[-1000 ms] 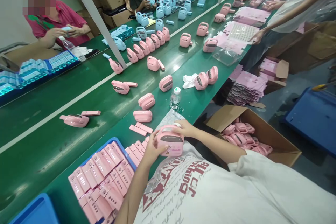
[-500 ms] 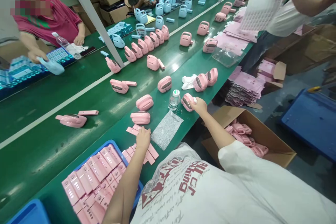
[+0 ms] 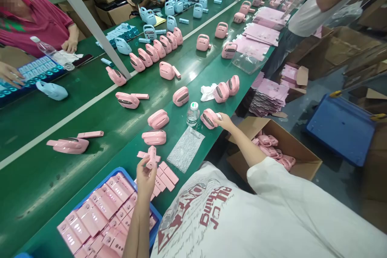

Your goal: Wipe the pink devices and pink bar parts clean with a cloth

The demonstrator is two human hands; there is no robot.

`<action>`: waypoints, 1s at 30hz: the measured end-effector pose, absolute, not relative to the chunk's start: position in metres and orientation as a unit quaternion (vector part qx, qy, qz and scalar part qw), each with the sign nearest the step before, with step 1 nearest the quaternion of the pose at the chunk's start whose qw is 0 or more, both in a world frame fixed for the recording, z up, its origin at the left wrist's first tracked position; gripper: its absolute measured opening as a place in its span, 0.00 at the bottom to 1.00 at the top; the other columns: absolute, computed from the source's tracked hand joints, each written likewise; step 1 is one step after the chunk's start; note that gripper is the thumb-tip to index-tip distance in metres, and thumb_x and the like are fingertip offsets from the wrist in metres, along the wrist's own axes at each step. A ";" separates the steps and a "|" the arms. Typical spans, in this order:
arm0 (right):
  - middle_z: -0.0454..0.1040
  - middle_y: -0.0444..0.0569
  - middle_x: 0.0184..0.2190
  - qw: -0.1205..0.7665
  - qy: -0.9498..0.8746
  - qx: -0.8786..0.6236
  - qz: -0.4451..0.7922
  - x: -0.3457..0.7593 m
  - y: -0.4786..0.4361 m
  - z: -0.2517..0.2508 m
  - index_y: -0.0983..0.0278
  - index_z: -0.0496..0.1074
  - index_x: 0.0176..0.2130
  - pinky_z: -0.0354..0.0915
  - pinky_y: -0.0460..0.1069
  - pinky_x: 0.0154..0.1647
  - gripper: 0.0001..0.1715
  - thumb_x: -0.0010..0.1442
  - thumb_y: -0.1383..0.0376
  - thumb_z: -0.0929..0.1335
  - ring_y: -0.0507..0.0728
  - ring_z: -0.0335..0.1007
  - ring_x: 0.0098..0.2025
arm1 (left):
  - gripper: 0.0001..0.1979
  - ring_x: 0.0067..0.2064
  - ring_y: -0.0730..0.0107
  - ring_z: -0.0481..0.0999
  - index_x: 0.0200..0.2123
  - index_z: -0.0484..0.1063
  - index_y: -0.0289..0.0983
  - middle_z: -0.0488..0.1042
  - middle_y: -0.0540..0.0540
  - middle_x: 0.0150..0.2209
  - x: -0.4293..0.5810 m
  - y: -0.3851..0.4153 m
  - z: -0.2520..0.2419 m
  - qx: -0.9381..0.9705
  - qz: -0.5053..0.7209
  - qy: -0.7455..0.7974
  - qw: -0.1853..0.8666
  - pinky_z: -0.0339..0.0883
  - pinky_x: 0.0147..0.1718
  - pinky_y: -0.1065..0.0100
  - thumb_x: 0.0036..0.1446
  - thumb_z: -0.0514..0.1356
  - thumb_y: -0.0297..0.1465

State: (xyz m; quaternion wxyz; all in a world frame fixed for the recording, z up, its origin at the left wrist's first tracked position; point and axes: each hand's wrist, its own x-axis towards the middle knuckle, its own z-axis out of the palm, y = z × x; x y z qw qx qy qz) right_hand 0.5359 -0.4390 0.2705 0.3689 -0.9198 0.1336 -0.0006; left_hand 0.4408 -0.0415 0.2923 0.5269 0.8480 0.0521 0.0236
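My left hand (image 3: 147, 174) pinches a pink rectangular bar (image 3: 151, 157) and holds it up on end. Beneath and beside it lie several similar loose pink bars (image 3: 165, 175). In my right hand (image 3: 226, 122) is a small white wad (image 3: 218, 116), up against the side of a pink handled device (image 3: 209, 118) with a dark oval panel. A clear bottle with a white cap (image 3: 192, 115) stands just left of that device. Two more pink devices (image 3: 154, 137) sit beyond my left hand, and a sheet of bubble wrap (image 3: 186, 149) lies between my hands.
A blue tray (image 3: 157, 213) of pink bars stands at the near left. Pink and blue devices are spread along the green conveyor table (image 3: 105, 177). At floor level on the right is an open carton (image 3: 308, 165) holding pink devices. Co-workers stand or sit around the line.
My left hand has lifted a pink bar from the loose pile and turned upward. My right hand stays at the same pink device. Across the table, a co-worker has put down a blue device.
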 end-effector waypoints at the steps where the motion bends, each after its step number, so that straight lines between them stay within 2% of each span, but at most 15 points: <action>1: 0.52 0.37 0.18 0.373 0.135 -0.918 -0.003 0.534 -0.437 0.271 0.62 0.52 0.20 0.48 0.46 0.25 0.18 0.48 0.57 0.66 0.48 0.48 0.24 | 0.20 0.48 0.59 0.74 0.46 0.60 0.36 0.65 0.33 0.53 0.434 -0.040 0.294 0.832 0.043 0.067 0.549 0.70 0.43 0.61 0.54 0.57 0.40; 5: 0.56 0.39 0.18 0.377 0.172 -0.909 -0.048 0.530 -0.433 0.282 0.62 0.54 0.20 0.51 0.46 0.27 0.20 0.44 0.55 0.68 0.49 0.51 0.24 | 0.20 0.38 0.66 0.78 0.46 0.63 0.35 0.70 0.38 0.47 0.411 -0.040 0.302 0.789 0.100 0.123 0.594 0.71 0.40 0.62 0.53 0.59 0.39; 9: 0.66 0.46 0.25 0.386 0.250 -0.873 -0.160 0.521 -0.425 0.308 0.64 0.62 0.27 0.57 0.49 0.32 0.19 0.55 0.51 0.59 0.54 0.60 0.30 | 0.17 0.28 0.71 0.77 0.47 0.65 0.36 0.73 0.46 0.36 0.395 -0.048 0.325 0.714 0.166 0.180 0.655 0.72 0.37 0.63 0.56 0.57 0.36; 11: 0.70 0.49 0.29 0.475 0.254 -0.817 -0.207 0.512 -0.404 0.324 0.65 0.66 0.33 0.61 0.50 0.35 0.23 0.56 0.49 0.58 0.55 0.65 0.33 | 0.13 0.26 0.71 0.76 0.43 0.68 0.37 0.73 0.49 0.32 0.391 -0.052 0.342 0.631 0.199 0.193 0.724 0.72 0.33 0.64 0.53 0.58 0.34; 12: 0.71 0.48 0.31 0.552 0.238 -0.772 -0.207 0.506 -0.387 0.331 0.65 0.68 0.35 0.62 0.50 0.36 0.24 0.53 0.48 0.62 0.56 0.67 0.34 | 0.12 0.24 0.71 0.76 0.40 0.69 0.37 0.73 0.50 0.32 0.389 -0.055 0.351 0.592 0.209 0.193 0.754 0.72 0.31 0.65 0.51 0.59 0.32; 15: 0.74 0.46 0.32 0.750 0.169 -0.638 -0.033 0.487 -0.318 0.350 0.63 0.70 0.36 0.65 0.50 0.39 0.26 0.44 0.47 0.70 0.56 0.70 0.36 | 0.09 0.23 0.69 0.76 0.35 0.71 0.38 0.74 0.50 0.36 0.386 -0.062 0.373 0.537 0.212 0.173 0.798 0.72 0.24 0.64 0.46 0.60 0.29; 18: 0.74 0.45 0.28 0.831 0.091 -0.516 0.187 0.469 -0.247 0.368 0.62 0.71 0.33 0.66 0.49 0.33 0.29 0.40 0.43 0.71 0.55 0.70 0.32 | 0.09 0.26 0.66 0.77 0.34 0.71 0.38 0.72 0.49 0.41 0.380 -0.070 0.384 0.552 0.206 0.117 0.799 0.73 0.24 0.63 0.46 0.61 0.29; 20: 0.72 0.44 0.26 0.864 0.046 -0.445 0.228 0.463 -0.216 0.378 0.61 0.70 0.34 0.65 0.48 0.29 0.30 0.43 0.41 0.69 0.54 0.68 0.29 | 0.09 0.30 0.67 0.78 0.35 0.69 0.38 0.71 0.47 0.44 0.375 -0.075 0.386 0.593 0.188 0.081 0.779 0.74 0.29 0.61 0.48 0.62 0.28; 23: 0.67 0.40 0.20 0.871 0.014 -0.442 0.212 0.459 -0.198 0.389 0.62 0.68 0.31 0.60 0.45 0.22 0.27 0.44 0.42 0.69 0.49 0.61 0.22 | 0.09 0.38 0.66 0.78 0.34 0.65 0.38 0.70 0.44 0.48 0.368 -0.080 0.389 0.670 0.134 0.075 0.726 0.73 0.38 0.61 0.50 0.63 0.28; 26: 0.61 0.39 0.17 0.827 -0.022 -0.522 0.206 0.457 -0.197 0.393 0.63 0.67 0.30 0.53 0.43 0.16 0.24 0.48 0.45 0.68 0.47 0.54 0.18 | 0.19 0.39 0.64 0.77 0.45 0.61 0.40 0.69 0.41 0.49 0.366 -0.083 0.395 0.693 0.046 0.110 0.711 0.73 0.37 0.61 0.50 0.63 0.32; 28: 0.65 0.41 0.21 0.805 -0.054 -0.557 0.197 0.455 -0.197 0.391 0.63 0.70 0.35 0.55 0.44 0.18 0.23 0.51 0.47 0.67 0.48 0.56 0.20 | 0.31 0.36 0.65 0.78 0.55 0.54 0.42 0.70 0.40 0.49 0.368 -0.086 0.398 0.692 -0.036 0.132 0.709 0.73 0.32 0.63 0.50 0.63 0.35; 30: 0.69 0.44 0.28 0.789 -0.084 -0.582 0.176 0.456 -0.197 0.385 0.62 0.71 0.40 0.60 0.46 0.24 0.21 0.52 0.50 0.67 0.51 0.61 0.26 | 0.34 0.34 0.66 0.77 0.58 0.51 0.42 0.70 0.39 0.49 0.372 -0.088 0.397 0.697 -0.110 0.142 0.694 0.72 0.31 0.64 0.51 0.62 0.37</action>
